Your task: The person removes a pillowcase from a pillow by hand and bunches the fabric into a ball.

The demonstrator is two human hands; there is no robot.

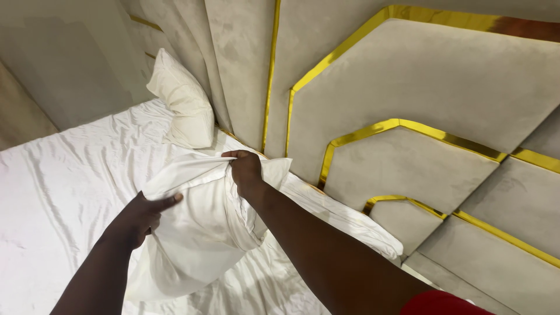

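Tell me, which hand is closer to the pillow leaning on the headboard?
Right. The right hand pinches the pillowcase just below the leaning pillow, apart from it. The left hand presses the pillowcase's near side, farther back.
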